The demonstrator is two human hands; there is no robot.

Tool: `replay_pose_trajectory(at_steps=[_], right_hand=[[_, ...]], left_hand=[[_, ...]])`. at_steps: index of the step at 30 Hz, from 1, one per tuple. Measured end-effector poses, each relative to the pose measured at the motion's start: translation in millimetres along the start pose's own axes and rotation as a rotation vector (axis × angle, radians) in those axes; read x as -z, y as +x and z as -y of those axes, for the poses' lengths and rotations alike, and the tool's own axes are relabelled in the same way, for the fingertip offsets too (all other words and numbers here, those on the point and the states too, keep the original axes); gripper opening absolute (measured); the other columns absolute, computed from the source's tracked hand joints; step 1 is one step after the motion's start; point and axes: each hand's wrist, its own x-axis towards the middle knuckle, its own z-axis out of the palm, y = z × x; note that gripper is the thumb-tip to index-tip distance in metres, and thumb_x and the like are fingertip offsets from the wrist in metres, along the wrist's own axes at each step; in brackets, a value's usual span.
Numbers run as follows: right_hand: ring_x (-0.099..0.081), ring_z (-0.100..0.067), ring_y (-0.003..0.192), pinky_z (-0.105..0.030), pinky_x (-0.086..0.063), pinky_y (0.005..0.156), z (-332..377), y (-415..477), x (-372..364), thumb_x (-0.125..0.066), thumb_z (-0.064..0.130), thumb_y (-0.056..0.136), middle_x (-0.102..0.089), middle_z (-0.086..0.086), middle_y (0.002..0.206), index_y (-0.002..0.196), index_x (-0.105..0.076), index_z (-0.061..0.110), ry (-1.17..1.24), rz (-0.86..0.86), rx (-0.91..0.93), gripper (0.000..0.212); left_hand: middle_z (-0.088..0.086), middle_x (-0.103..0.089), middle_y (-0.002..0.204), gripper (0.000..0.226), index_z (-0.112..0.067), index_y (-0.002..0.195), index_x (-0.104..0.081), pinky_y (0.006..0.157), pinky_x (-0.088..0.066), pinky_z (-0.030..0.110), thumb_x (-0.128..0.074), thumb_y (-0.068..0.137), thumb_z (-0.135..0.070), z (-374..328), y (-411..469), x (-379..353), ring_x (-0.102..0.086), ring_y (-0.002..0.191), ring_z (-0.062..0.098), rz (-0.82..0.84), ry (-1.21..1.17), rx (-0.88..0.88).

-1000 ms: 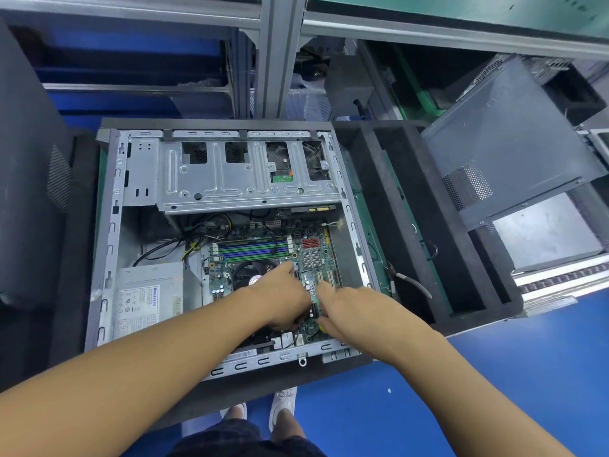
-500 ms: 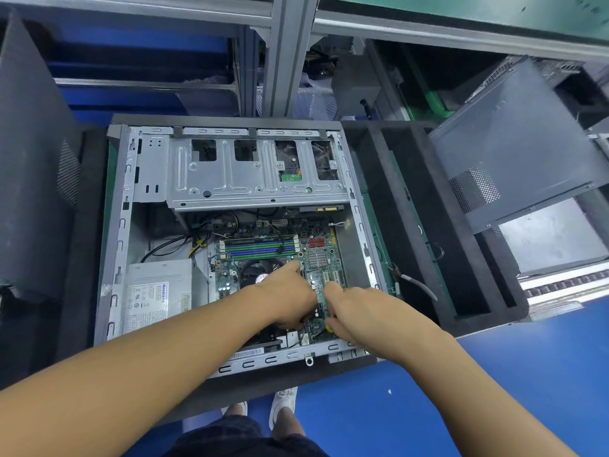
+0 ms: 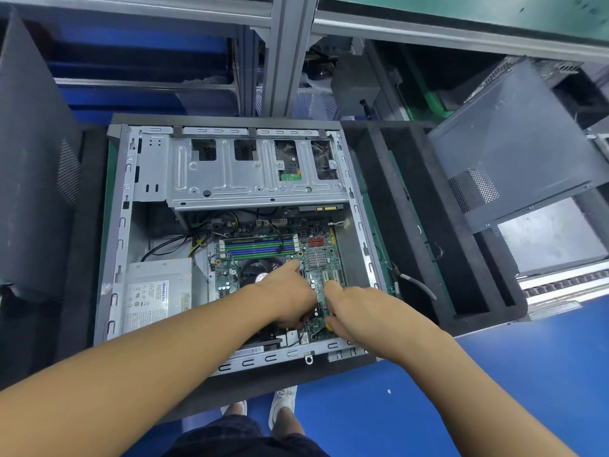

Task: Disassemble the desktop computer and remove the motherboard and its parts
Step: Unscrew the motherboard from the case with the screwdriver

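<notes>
Reaching together, left hand (image 3: 290, 300) and right hand (image 3: 357, 311) curl over the motherboard (image 3: 227, 270).

- A blue floor (image 3: 445, 407) ran under the bench and out to the right.
- A grey metal post (image 3: 290, 54) stood upright behind the bench, and a rail (image 3: 461, 31) crossed from it to the right.
- A green top (image 3: 494, 8) lay above that rail.
- Blue shelves (image 3: 138, 103) sat in shadow left of the post.
- A black foam tray (image 3: 412, 209) with long slots covered the bench.
- A roller track (image 3: 566, 286) ran along the far right edge.
- The light was bright and even.
</notes>
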Motion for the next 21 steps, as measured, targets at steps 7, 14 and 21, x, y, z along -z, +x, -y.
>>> replay_pose_trajectory(at_steps=[7,14,21], right_hand=[[-0.049,-0.029,0.073,-0.04,-0.044,0.065,0.1,-0.4,2.0,-0.043,0.025,0.101,-0.051,-0.004,0.082,0.097,-0.032,0.017,0.019,0.029,0.001,0.014],[-0.048,-0.029,0.073,-0.038,-0.039,0.062,1.5,-0.5,3.3,-0.043,0.026,0.101,-0.05,-0.004,0.083,0.098,-0.031,0.017,0.013,0.032,-0.005,0.015],[-0.048,-0.029,0.072,-0.037,-0.037,0.061,3.1,-1.5,4.1,-0.042,0.025,0.102,-0.051,-0.005,0.083,0.098,-0.03,0.017,0.007,0.035,-0.01,0.015]], left_hand=[[-0.005,-0.069,0.087,0.02,-0.025,0.093,-0.071,0.093,-0.032,0.038,-0.057,0.093,-0.039,-0.4,-0.7,1.7,-0.059,0.085,0.019,0.013,0.005,-0.002],[-0.006,-0.069,0.087,0.02,-0.025,0.091,-0.071,0.092,-0.03,0.037,-0.058,0.093,-0.039,0.2,-0.8,-0.2,-0.059,0.083,0.018,-0.008,0.011,-0.008],[-0.006,-0.068,0.085,0.02,-0.025,0.09,-0.07,0.089,-0.029,0.037,-0.057,0.093,-0.039,0.3,-0.3,0.0,-0.058,0.082,0.018,-0.015,0.016,-0.009]])
